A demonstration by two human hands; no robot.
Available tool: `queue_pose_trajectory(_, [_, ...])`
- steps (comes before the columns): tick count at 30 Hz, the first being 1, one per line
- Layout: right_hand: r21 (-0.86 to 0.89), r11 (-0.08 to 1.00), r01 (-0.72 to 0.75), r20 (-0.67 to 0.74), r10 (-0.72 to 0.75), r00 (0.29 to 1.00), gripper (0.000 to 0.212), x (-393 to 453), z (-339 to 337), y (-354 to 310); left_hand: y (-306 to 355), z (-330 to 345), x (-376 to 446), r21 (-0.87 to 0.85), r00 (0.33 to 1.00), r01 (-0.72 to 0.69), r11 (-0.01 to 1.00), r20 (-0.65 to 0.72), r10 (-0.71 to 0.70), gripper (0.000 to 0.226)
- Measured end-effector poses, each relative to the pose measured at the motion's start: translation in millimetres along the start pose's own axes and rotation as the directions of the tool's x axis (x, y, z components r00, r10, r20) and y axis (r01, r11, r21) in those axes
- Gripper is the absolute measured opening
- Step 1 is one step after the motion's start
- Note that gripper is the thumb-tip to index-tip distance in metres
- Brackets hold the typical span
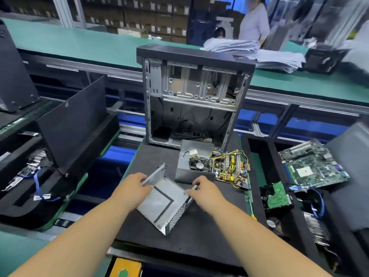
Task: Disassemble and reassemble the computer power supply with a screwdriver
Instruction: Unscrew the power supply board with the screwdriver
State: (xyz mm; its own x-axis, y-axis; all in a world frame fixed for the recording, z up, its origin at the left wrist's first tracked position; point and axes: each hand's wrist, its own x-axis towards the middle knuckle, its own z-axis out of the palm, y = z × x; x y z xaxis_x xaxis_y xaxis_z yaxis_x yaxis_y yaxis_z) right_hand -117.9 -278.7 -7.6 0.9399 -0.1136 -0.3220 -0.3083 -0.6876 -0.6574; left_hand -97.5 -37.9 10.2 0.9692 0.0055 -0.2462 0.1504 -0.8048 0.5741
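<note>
A grey metal power supply shell with perforated side walls lies open-side up on the black foam mat. My left hand grips its left perforated wall. My right hand pinches the shell's right upper corner. Behind it stands the other power supply cover with the fan, and the bare circuit board with yellow and black wires lies beside it. A screwdriver with a yellow handle lies at the mat's right edge.
An open, gutted computer case stands upright at the mat's far end. Right of the mat, a black foam tray holds a hard drive and a motherboard. A black side panel leans at left. Two people stand far behind.
</note>
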Motion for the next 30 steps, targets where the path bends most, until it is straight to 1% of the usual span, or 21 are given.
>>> queue_pose_trajectory(3, [0.000,1.000,0.003,-0.008,-0.003,1.000,0.026,1.7,0.7,-2.4,-3.2,-2.1,3.7,0.029,1.000,0.018,0.999,0.022,-0.018,0.017])
queue_pose_trajectory(7, [0.015,1.000,0.008,-0.003,-0.008,1.000,0.023,5.4,-2.8,-1.0,-9.1,1.3,6.0,0.008,0.993,0.014,1.000,0.116,-0.015,0.019])
queue_pose_trajectory(9, [0.000,1.000,0.020,0.004,-0.020,1.000,0.022,6.9,-4.3,1.4,-10.5,3.0,5.7,0.016,0.990,-0.002,1.000,0.142,0.000,0.016])
queue_pose_trajectory(12, [-0.049,0.996,0.072,0.005,-0.072,0.997,0.025,8.5,-8.7,4.5,-7.7,2.5,5.5,0.000,0.992,-0.007,1.000,0.128,0.007,0.016])
queue_pose_trajectory(13, [-0.053,0.995,0.083,-0.019,-0.084,0.996,0.025,9.0,-13.3,5.4,-5.9,1.2,5.4,-0.014,0.994,-0.013,1.000,0.112,0.015,0.017])
queue_pose_trajectory(15, [-0.054,0.996,0.076,-0.124,-0.082,0.989,0.023,12.4,-29.3,8.2,0.8,-2.5,5.0,-0.062,0.996,-0.055,0.997,0.062,0.058,0.022])
queue_pose_trajectory(18, [-0.078,0.996,-0.039,-0.312,0.012,0.950,0.018,24.5,-65.7,15.9,17.7,-10.8,2.7,-0.234,0.992,-0.126,0.964,-0.007,0.127,0.024])
queue_pose_trajectory(20, [-0.096,0.987,-0.130,-0.385,0.084,0.919,0.018,34.8,-90.3,23.2,32.1,-16.4,-0.3,-0.315,0.984,-0.178,0.932,-0.042,0.174,0.022])
queue_pose_trajectory(22, [-0.098,0.975,-0.197,-0.399,0.143,0.905,0.021,46.2,-108.5,31.8,46.5,-19.5,-4.0,-0.389,0.976,-0.217,0.895,-0.076,0.204,0.019])
queue_pose_trajectory(23, [-0.094,0.970,-0.226,-0.395,0.172,0.902,0.026,51.8,-114.8,35.7,52.7,-20.2,-6.0,-0.421,0.974,-0.228,0.878,-0.093,0.209,0.019])
queue_pose_trajectory(27, [-0.103,0.939,-0.327,-0.380,0.266,0.886,0.056,74.3,-124.3,47.8,72.3,-15.4,-12.8,-0.467,0.973,-0.231,0.853,-0.133,0.191,0.021])
queue_pose_trajectory(28, [-0.111,0.934,-0.340,-0.375,0.278,0.884,0.059,79.1,-123.8,49.5,75.5,-12.5,-14.1,-0.486,0.974,-0.226,0.844,-0.137,0.182,0.022])
queue_pose_trajectory(30, [-0.131,0.930,-0.343,-0.360,0.278,0.891,0.054,89.4,-121.3,53.2,78.8,-5.9,-16.9,-0.523,0.976,-0.213,0.825,-0.149,0.157,0.023])
